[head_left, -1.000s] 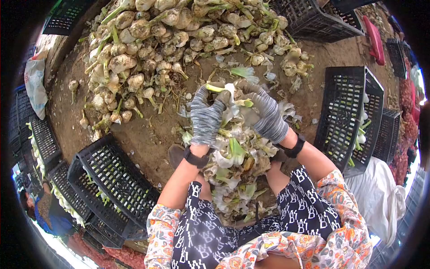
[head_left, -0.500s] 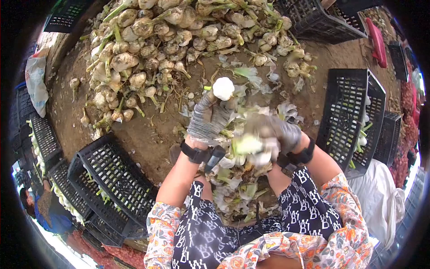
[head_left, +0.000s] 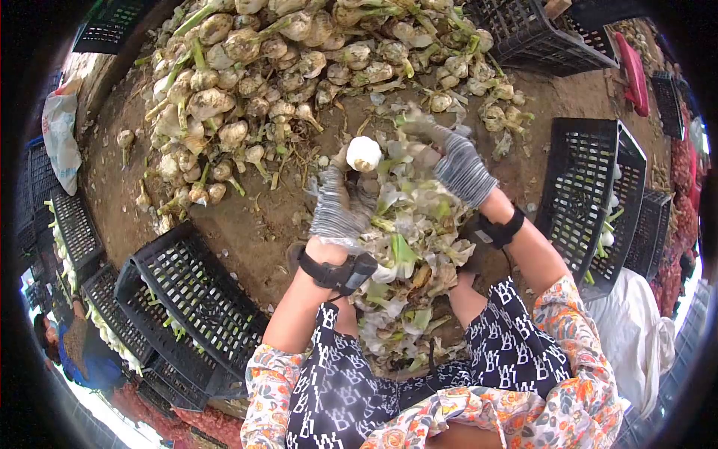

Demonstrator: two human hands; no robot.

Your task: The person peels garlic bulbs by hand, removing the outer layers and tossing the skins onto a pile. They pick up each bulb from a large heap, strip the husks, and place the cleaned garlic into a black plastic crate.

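"Just past the upper left of the pale, papery garlic peelings [head_left: 404, 224], what is that round white thing?"

"One clean white garlic bulb [head_left: 364, 150], grasped at the fingertips of the left grip [head_left: 338, 209], a hand in a grey-striped knitted glove."

"Which way does it point?"

"Its tan root disc faces up at the camera and slightly toward the person. The stem side is hidden, so I cannot tell the exact slant of its long axis."

"And the right grip [head_left: 460, 165]?"

"Gloved to match, over the far edge of the peelings, its fingers pointing away from the person. They are blurred; I cannot tell whether they hold anything."

"What lies underneath and around?"

"Bare brown earth [head_left: 254, 236]. Ahead rises a large heap of soil-stained, unpeeled garlic with green stalks [head_left: 247, 90]. One black slatted plastic crate [head_left: 202, 292] leans at the left, another black mesh-sided crate [head_left: 580, 187] stands at the right, near a crumpled white sack [head_left: 628, 329]. At the far left edge is a person in blue [head_left: 93, 363]."
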